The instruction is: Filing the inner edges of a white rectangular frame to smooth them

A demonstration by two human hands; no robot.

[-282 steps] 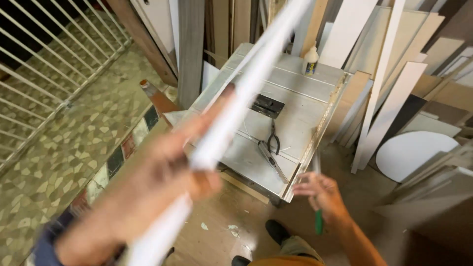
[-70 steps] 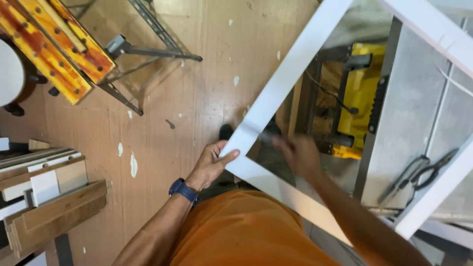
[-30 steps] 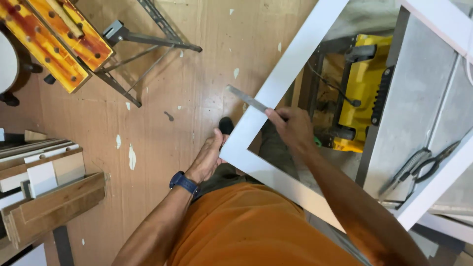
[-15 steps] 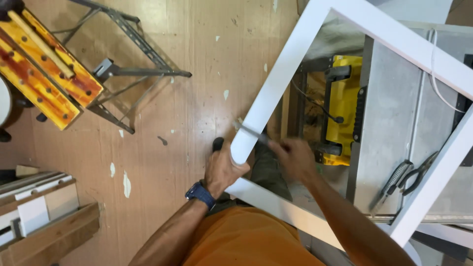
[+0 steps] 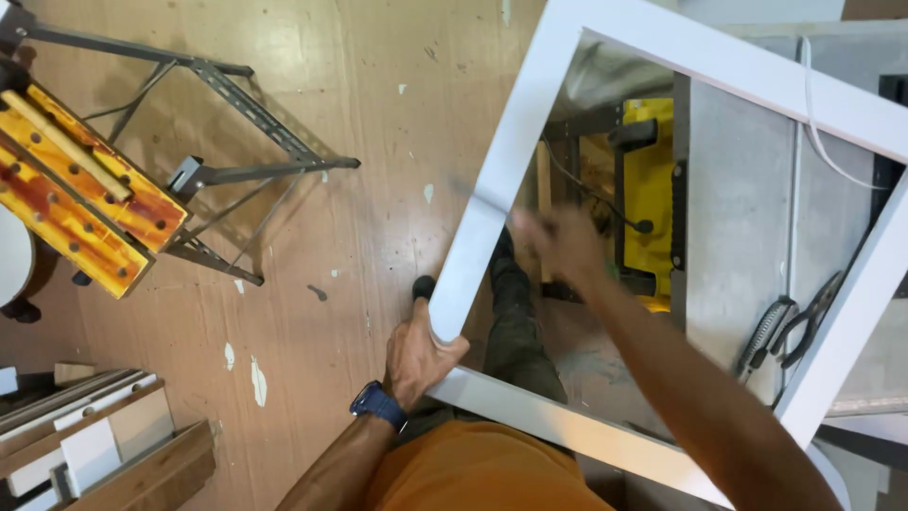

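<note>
Since half a second ago the right hand (image 5: 566, 248) has shifted along the frame's left rail and is now motion-blurred; a thin blade-like tool (image 5: 473, 197) projects from it across the rail, and its grip cannot be told. The left hand (image 5: 419, 355) remains clamped around the near-left corner of the white rectangular frame (image 5: 492, 203), fingers curled over the joint; a dark wristwatch (image 5: 378, 404) sits on that wrist. The frame lies tilted, its right side over the grey desk (image 5: 733, 237), its left side above the floor. One pair of pliers (image 5: 794, 322) rests on the desk, beside a white cord (image 5: 811, 104). A yellow machine body (image 5: 653, 189) shows beneath the desk. Wooden floor (image 5: 312, 218), paint-flecked, fills the left. One folding workbench (image 5: 76, 199) with yellow-orange jaws stands far left; stacked boards (image 5: 95, 445) lie near left. No containers are visible.
</note>
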